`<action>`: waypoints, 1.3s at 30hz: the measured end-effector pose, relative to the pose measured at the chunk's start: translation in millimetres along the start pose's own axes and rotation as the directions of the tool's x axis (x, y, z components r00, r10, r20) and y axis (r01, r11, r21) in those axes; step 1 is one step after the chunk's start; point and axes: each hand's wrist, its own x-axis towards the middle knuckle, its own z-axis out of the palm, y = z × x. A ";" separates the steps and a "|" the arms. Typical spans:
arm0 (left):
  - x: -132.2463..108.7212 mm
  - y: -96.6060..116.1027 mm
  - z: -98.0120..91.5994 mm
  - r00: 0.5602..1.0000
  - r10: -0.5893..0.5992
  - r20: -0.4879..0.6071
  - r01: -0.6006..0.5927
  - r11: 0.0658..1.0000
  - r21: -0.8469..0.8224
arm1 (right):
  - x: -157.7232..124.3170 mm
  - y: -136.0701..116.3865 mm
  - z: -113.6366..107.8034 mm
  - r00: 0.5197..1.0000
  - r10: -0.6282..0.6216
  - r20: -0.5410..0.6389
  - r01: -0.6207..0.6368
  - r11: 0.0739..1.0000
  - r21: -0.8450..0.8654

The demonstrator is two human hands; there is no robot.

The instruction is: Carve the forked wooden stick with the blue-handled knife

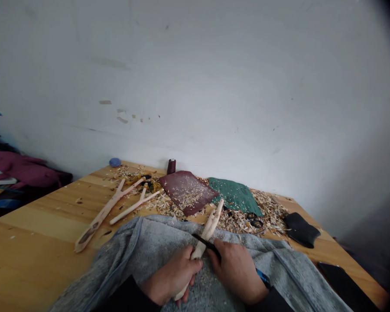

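Note:
My left hand (177,271) is closed around the lower part of a peeled, pale wooden stick (211,223), which slants up and away from me. In my right hand (235,266) is a knife (205,242) with a dark, narrow blade; my fingers hide most of its handle. The blade lies across the stick just above my left hand. Beneath both hands a grey cloth (162,236) covers my lap and the table's near edge. To the left, a large forked stick (108,206) and a smaller forked stick (133,208) rest on the table.
Wood shavings (274,212) are heaped across the wooden table (39,221). Among them lie a maroon sheet (186,190) and a green sheet (234,195). A thread spool (171,166) stands by the wall. A black curved piece (301,229) and a dark flat object (344,286) lie on the right.

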 end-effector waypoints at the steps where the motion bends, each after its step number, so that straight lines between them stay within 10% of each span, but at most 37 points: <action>1: 0.5 -0.8 -0.1 1.000 -0.001 0.005 0.001 1.000 -0.003 | 1.3 1.7 0.2 1.000 0.026 -0.009 -0.026 0.999 -0.019; 7: -0.5 -1.0 0.2 1.000 -0.007 -0.002 0.007 1.000 -0.006 | 6.3 11.9 1.9 0.982 0.174 -0.080 -0.182 0.976 -0.117; 14: 2.1 -4.0 0.6 1.000 0.017 -0.005 -0.017 0.999 -0.028 | -1.1 0.9 3.4 0.999 -0.031 0.009 0.030 0.999 0.010; 23: -8.4 6.6 1.1 1.000 -0.001 -0.021 0.002 1.000 0.022 | 6.9 13.5 1.2 0.981 0.185 -0.051 -0.190 0.974 -0.123; 31: -4.8 6.1 0.5 1.000 -0.015 -0.002 0.015 1.000 0.026 | -0.2 2.3 2.2 1.000 0.009 0.008 -0.009 0.999 -0.039; 39: -2.6 0.0 1.2 1.000 0.011 -0.015 -0.011 1.000 0.018 | 9.2 15.2 -3.7 0.971 0.238 -0.039 -0.240 0.964 -0.112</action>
